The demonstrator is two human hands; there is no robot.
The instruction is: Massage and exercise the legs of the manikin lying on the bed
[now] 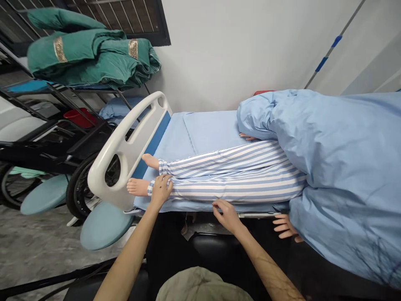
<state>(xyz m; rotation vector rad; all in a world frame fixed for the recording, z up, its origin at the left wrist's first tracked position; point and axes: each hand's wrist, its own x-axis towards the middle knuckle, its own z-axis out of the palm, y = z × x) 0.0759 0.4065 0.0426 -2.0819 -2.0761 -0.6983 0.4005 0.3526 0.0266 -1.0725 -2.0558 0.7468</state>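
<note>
A figure that looks like a manikin lies on the bed in blue-and-white striped trousers [232,186], with bare feet [138,187] toward the footboard. My left hand [161,189] is on the nearer trouser leg just above the ankle, its fingers bent over the cloth. Beside the same leg, around the knee, my right hand [228,214] hovers at the mattress edge. Its thumb and fingers are apart, with nothing between them. A light-blue quilt [338,154] covers the upper body. From under it the manikin's hand [285,227] sticks out over the near edge.
The white footboard [106,167] rises left of the feet. Beyond it stand a wheelchair [78,184], a red basin [80,118] and a rack with folded green cloth [90,54]. A dark chair [213,246] is below my arms. A pole [326,58] leans against the wall.
</note>
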